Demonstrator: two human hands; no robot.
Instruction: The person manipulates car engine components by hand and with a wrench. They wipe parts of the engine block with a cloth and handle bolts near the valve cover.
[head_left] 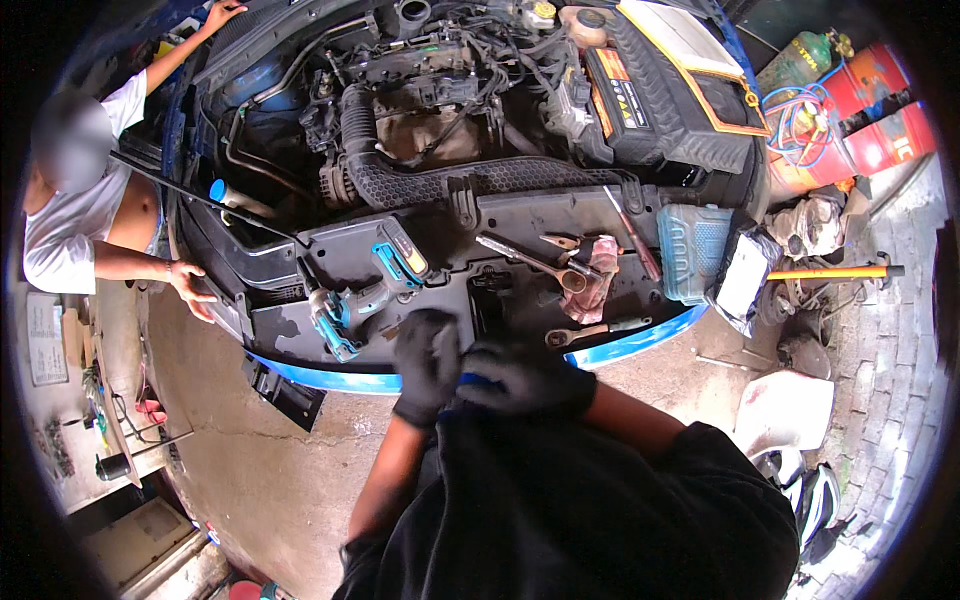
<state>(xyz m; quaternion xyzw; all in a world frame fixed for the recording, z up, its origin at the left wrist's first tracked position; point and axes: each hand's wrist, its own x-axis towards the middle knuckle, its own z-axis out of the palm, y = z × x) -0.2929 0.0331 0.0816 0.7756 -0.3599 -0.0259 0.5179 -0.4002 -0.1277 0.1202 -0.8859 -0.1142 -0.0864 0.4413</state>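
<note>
- Closest to me, my left hand (427, 362) in its black glove rests on the blue front edge of the car (330, 378); its grip looks curled, though I cannot tell on what.
- My right hand (525, 378), also black-gloved, is right beside it, touching it, fingers folded down; what its grip pinches is hidden from me.
- Just past the left hand, a teal and black cordless power tool (335, 318) lies on the dark plastic front panel (520, 215).
- Right of that, a steel ratchet wrench (530, 262) and a pinkish rag (596, 275) sit on the panel.
- Farther in, the black ribbed intake hose (400, 180).
- Far left, another person's hand (190, 288) leans on the car's corner.
</note>
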